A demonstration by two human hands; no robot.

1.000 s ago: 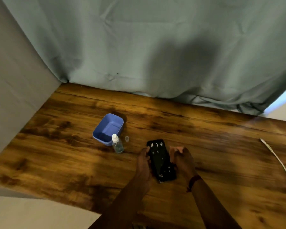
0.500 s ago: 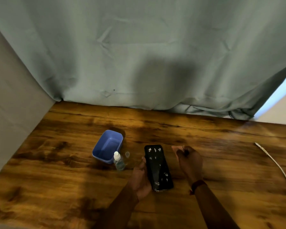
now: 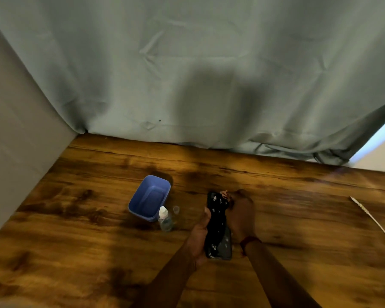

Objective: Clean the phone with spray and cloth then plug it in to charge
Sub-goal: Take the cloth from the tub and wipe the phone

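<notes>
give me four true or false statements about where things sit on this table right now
The spray bottle stands beside the blue tub. True.
The white cable is plugged into the phone. False: it lies apart on the table, far to the right.
The left hand holds the phone's left edge. True.
The cloth lies in the blue tub. False: the right hand holds what looks like a pinkish cloth at the phone's far end.

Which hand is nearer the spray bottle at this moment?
Left. The left hand grips the phone along its left edge, just right of the spray bottle; the right hand sits beyond the phone, pinching a cloth, farther away.
</notes>
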